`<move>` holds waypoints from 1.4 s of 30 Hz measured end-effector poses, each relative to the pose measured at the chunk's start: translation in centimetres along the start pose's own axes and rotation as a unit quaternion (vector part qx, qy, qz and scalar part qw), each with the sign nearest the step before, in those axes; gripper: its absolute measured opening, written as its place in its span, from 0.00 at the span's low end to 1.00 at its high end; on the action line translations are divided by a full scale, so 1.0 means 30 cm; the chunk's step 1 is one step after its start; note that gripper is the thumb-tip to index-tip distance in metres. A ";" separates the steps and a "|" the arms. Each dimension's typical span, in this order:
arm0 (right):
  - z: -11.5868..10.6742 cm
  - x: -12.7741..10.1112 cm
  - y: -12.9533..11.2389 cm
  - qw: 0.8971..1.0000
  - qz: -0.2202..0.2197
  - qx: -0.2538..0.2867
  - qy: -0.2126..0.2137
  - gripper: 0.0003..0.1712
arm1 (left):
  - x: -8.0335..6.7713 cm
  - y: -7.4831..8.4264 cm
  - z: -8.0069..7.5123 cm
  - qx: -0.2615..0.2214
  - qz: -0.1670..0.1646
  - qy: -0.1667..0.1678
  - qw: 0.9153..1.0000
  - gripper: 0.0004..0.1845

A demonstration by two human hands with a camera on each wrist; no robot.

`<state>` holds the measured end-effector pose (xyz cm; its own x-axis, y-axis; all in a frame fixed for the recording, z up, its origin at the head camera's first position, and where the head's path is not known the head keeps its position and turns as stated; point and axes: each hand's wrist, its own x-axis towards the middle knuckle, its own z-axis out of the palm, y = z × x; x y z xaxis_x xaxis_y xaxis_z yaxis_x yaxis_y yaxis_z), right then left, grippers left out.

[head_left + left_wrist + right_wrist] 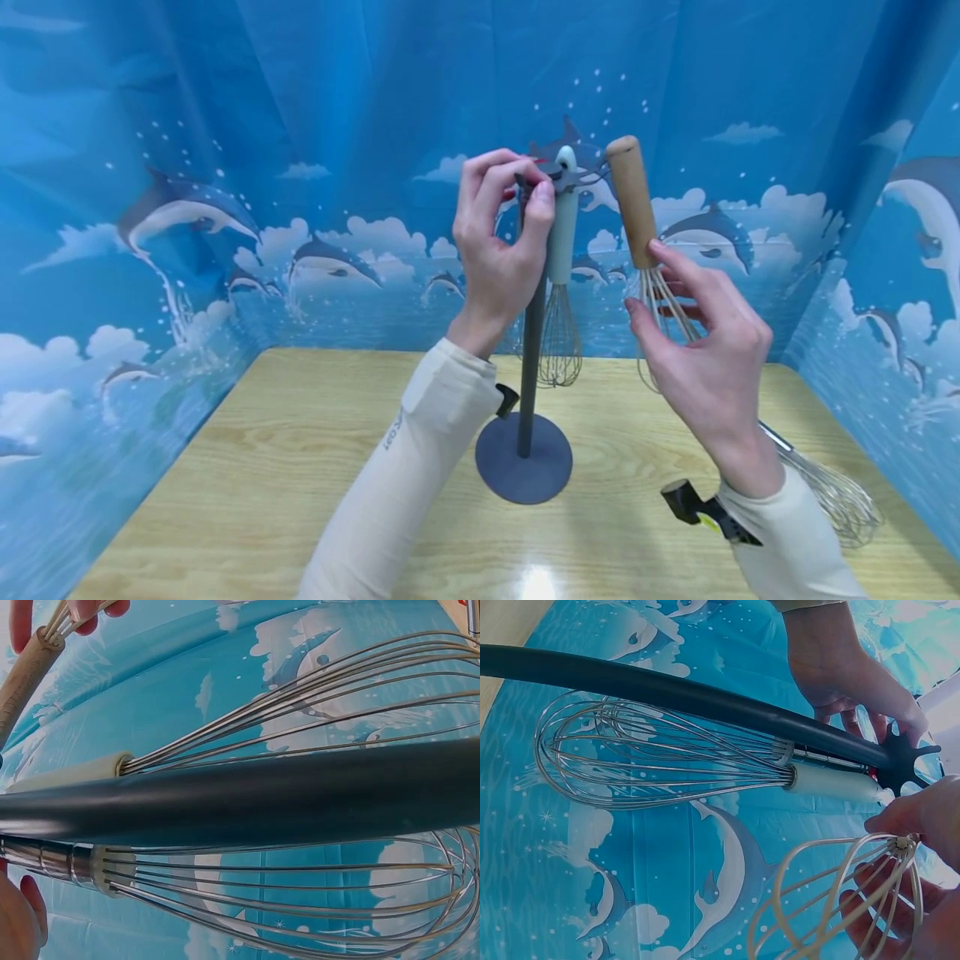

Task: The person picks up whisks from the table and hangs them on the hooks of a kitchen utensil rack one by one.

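Whisk [633, 204], the wooden one, is up at hook height, just right of the stand [530, 367]! The right hand [705, 350] has it, thumb and fingers pinching around where wires meet handle. Long axis near upright, wires down, handle end up and tipped in towards the stand's hooks [907, 765]; whether that end has caught one, I can't tell. Over on the other side, the left hand [502, 217] pinches the stand's top, nearer the hooks than the right, and the pale whisk [562, 242] hangs between the two hands.
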<state>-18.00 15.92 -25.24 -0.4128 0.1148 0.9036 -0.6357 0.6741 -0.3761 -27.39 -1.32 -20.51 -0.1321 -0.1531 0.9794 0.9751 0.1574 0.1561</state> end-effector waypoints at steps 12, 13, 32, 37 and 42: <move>0.001 0.006 0.002 1.000 0.012 -0.001 -0.013 0.34 | 0.000 -0.001 -0.001 0.017 0.004 0.002 1.000 0.10; 0.001 0.007 0.003 1.000 0.013 -0.002 -0.015 0.34 | 0.000 -0.001 -0.001 0.018 0.004 0.002 1.000 0.10; 0.012 0.009 -0.010 0.999 0.021 0.026 -0.008 0.34 | 0.002 -0.002 -0.001 0.013 0.006 0.003 1.000 0.10; 0.011 0.010 -0.008 0.999 0.018 0.024 -0.012 0.35 | 0.000 -0.001 -0.002 0.015 0.001 0.001 1.000 0.10; 0.012 0.011 0.000 0.999 0.020 0.014 -0.020 0.35 | 0.000 -0.001 -0.001 0.015 0.000 0.000 1.000 0.10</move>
<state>-18.36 15.69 -25.01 -0.4642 0.1110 0.8787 -0.6362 0.6484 -0.4180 -27.43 -1.37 -20.52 -0.1329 -0.1537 0.9791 0.9692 0.1868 0.1608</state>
